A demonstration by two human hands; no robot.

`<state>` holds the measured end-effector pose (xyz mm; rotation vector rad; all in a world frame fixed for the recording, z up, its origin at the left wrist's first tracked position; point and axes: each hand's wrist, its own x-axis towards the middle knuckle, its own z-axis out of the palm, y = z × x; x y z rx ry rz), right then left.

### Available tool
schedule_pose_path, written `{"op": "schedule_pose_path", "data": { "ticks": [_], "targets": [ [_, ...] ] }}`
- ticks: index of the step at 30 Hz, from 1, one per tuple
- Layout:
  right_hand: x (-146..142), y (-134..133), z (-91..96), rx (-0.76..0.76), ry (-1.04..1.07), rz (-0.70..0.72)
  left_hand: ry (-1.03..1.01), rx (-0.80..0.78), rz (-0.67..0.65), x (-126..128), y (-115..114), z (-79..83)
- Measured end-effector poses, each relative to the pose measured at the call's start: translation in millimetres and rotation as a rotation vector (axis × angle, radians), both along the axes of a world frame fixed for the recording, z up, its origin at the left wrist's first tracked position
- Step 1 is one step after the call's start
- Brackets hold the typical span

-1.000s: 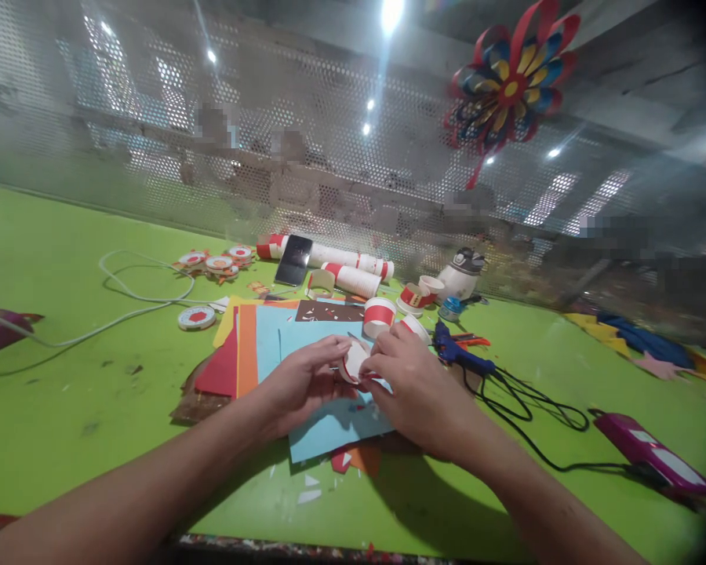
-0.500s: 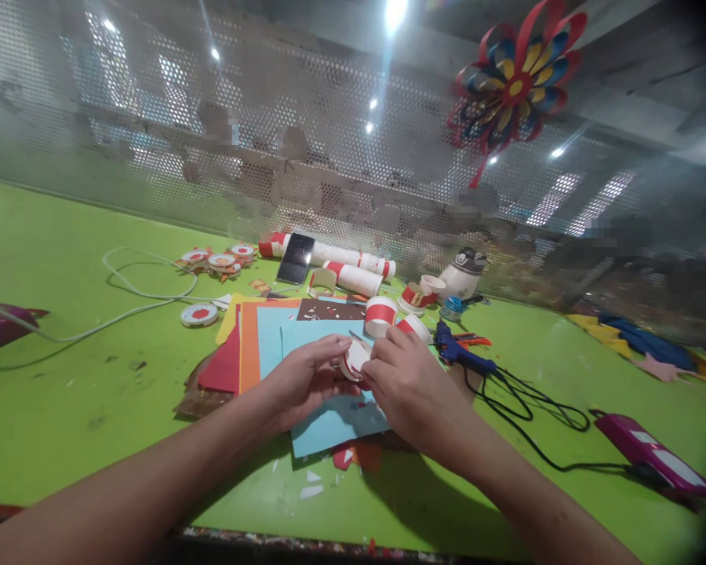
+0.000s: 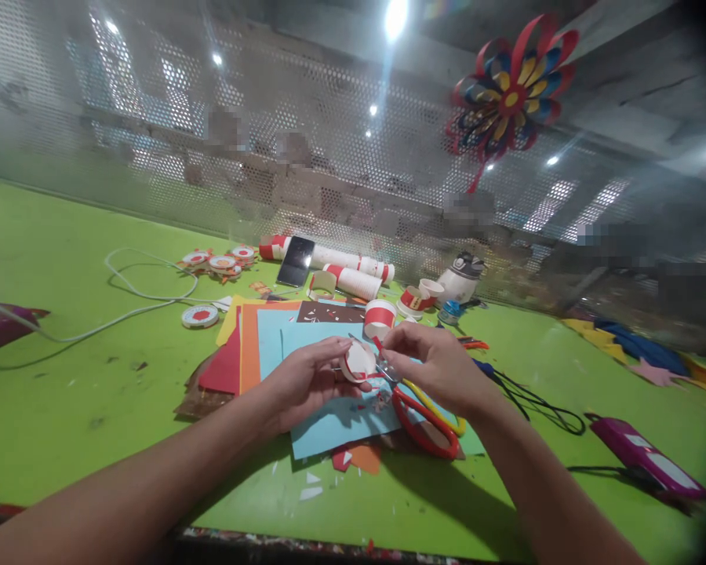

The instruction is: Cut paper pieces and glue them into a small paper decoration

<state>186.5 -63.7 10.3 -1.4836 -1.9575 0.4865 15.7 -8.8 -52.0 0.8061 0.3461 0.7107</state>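
Observation:
My left hand [image 3: 306, 380] is closed around a small white cut cup piece [image 3: 358, 361] with a red edge, its round face turned up. Just right of it, my right hand [image 3: 432, 362] has thumb and fingers pinched on a narrow red paper strip [image 3: 379, 344]. More of that strip seems to run along the lower edge of the cup piece. Below the right hand are scissors [image 3: 427, 420] with red and yellow handles; their blades are partly hidden by my fingers and the cup piece. Light blue paper [image 3: 323, 430] lies underneath both hands.
Behind stand a red-and-white paper cup [image 3: 380, 318], a stack of cups [image 3: 353, 282] and a phone [image 3: 296, 260]. Round paper crafts [image 3: 223, 263] sit at left. Black cable [image 3: 541, 408] and a purple power strip [image 3: 647, 455] lie at right.
My right hand has shifted right and away from the cup piece, with the red strip in its fingers. The scissors' handles and more of the cup piece now show.

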Motion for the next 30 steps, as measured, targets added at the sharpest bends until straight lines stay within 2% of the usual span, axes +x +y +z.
{"op": "schedule_pose_path", "data": {
  "ticks": [6, 14, 30],
  "targets": [
    [19, 11, -6.2, -0.346, 0.221, 0.061, 0.014, 0.041, -0.032, 0, 1, -3.3],
    [22, 13, -0.4, -0.46, 0.103, 0.147, 0.07, 0.159, -0.09, 1, -1, -2.7],
    [25, 17, -9.6, -0.379, 0.196, 0.092, 0.083, 0.145, -0.115, 0, 0, -2.5]
  ]
}}
